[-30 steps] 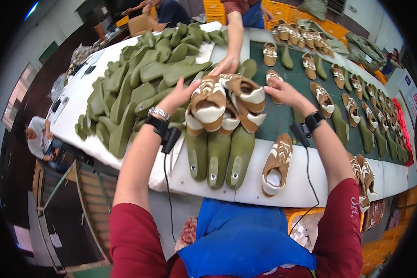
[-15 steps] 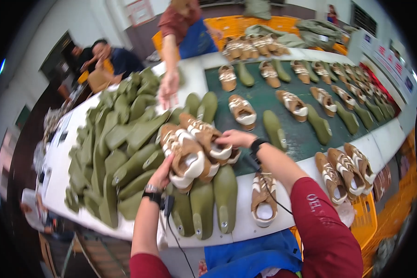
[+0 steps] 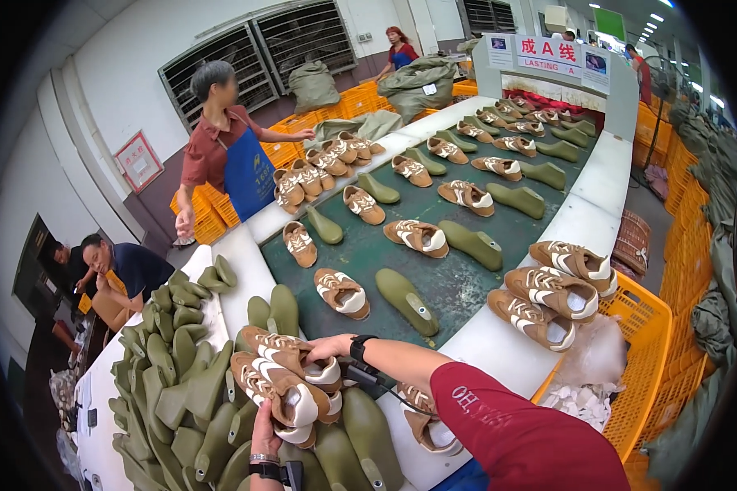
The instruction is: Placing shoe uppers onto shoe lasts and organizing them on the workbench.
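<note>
Brown shoes with white stripes and laces are bunched together between my hands, partly one over another. My left hand is closed round the near shoe from below at its heel side. At the upper shoe, my right hand grips the collar, its fingers partly hidden in the opening. Directly below the bunch lie green shoe lasts on the white table edge. A large heap of green lasts spreads to the left. Another brown shoe sits under my right forearm, partly covered by it.
A dark green conveyor belt carries rows of brown shoes and lasts. Three shoes stand on its right white border, beside a yellow crate. Across the belt, a co-worker in a blue apron stands near more shoes.
My view has swung up and to the right, showing more of the belt. Both hands stay on the bunched shoes. The co-worker's hand has drawn back from the heap of lasts.
</note>
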`<action>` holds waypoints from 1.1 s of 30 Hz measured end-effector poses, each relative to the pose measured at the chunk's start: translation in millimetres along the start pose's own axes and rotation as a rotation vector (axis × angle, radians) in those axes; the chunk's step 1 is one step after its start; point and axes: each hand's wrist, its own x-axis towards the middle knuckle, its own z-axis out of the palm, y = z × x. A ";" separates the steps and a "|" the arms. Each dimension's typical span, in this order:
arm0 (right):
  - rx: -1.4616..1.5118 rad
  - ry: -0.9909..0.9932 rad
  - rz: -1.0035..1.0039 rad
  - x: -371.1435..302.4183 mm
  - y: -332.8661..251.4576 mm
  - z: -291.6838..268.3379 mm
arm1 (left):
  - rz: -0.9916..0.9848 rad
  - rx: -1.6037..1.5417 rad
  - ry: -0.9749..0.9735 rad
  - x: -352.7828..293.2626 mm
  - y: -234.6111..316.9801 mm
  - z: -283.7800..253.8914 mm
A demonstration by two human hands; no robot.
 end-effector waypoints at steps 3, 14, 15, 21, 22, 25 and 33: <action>0.134 0.015 -0.248 -19.6 -23.6 6.8 | 0.136 0.035 0.005 -10.4 16.8 20.6; -0.170 0.207 -0.305 -275.1 -142.8 18.0 | 0.305 0.111 -0.172 -135.0 55.4 204.4; -0.162 0.242 -0.249 -303.1 -125.9 13.7 | 0.254 0.056 -0.205 -144.6 41.1 230.0; 0.055 0.464 0.094 -430.9 -47.9 23.1 | -0.085 -0.027 -0.387 -137.5 -51.3 306.4; 0.059 0.477 0.190 -443.3 -34.2 21.0 | -0.128 -0.022 -0.392 -128.0 -65.7 313.6; -0.314 0.700 0.418 -459.2 -3.5 29.1 | 0.023 0.357 -0.181 -101.0 -110.4 315.6; -0.571 0.733 0.267 -459.1 35.7 38.2 | 0.091 0.574 -0.265 -104.9 -126.7 276.9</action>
